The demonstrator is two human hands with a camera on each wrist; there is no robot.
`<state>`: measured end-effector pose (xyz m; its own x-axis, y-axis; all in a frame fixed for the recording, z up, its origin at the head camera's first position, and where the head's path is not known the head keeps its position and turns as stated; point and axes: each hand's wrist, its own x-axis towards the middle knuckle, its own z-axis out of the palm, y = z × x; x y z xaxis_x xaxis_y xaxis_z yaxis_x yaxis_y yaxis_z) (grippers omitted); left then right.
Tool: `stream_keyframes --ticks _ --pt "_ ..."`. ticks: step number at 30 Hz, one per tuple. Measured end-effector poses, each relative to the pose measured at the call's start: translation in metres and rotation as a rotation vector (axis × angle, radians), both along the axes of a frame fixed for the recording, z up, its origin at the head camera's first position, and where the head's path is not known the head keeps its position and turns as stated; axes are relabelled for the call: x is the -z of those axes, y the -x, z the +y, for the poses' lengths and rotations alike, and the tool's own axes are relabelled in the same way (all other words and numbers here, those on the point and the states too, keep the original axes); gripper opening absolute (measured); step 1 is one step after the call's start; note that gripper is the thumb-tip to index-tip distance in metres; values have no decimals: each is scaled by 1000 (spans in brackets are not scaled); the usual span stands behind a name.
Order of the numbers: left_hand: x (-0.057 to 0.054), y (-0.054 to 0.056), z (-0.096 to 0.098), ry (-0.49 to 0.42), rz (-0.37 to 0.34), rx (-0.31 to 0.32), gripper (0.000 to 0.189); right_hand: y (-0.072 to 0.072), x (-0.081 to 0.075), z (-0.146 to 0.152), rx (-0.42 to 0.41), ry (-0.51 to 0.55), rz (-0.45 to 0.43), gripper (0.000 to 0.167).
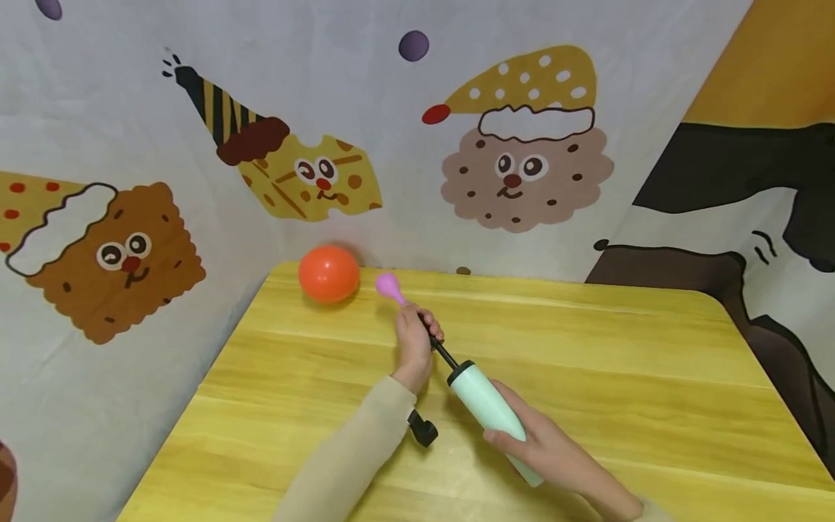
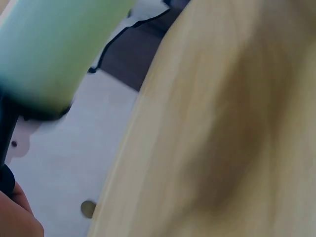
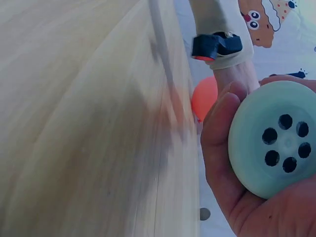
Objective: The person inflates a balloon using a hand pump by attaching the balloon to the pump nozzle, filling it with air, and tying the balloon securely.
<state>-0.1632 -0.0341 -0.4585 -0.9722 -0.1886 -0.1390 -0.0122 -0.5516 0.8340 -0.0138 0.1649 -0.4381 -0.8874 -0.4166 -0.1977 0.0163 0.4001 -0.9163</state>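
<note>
A mint-green balloon pump (image 1: pixel 485 406) is held at a slant above the table by both hands. My right hand (image 1: pixel 541 442) grips its thick barrel, and the right wrist view shows the round end cap (image 3: pixel 289 140) with several holes. At the far end of the black rod (image 1: pixel 445 353), my left hand (image 1: pixel 414 337) curls round the pump's front part, mostly hidden by the fingers. A pink balloon (image 1: pixel 388 286), slightly swollen at its tip, sticks out beyond that hand. The left wrist view catches the barrel (image 2: pixel 59 54), blurred, and part of the left hand (image 2: pixel 17 215).
On the wooden table (image 1: pixel 293 406), an inflated orange balloon (image 1: pixel 329 274) sits near the back left edge. Behind and beside the table hangs a cloth (image 1: pixel 359 87) printed with cartoon biscuits and cheese. A black strap (image 1: pixel 422 429) is on the left wrist.
</note>
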Motion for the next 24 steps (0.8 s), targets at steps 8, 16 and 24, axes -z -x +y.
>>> stream_keyframes --ticks 8,16,24 --pt "10 -17 8 27 -44 120 43 18 0 -20 -16 26 70 70" --pt "6 4 -9 28 -53 36 40 10 0 -23 -6 -28 39 72" --pt "2 9 -13 12 -39 1 41 -9 -7 -4 -5 -142 65 74"
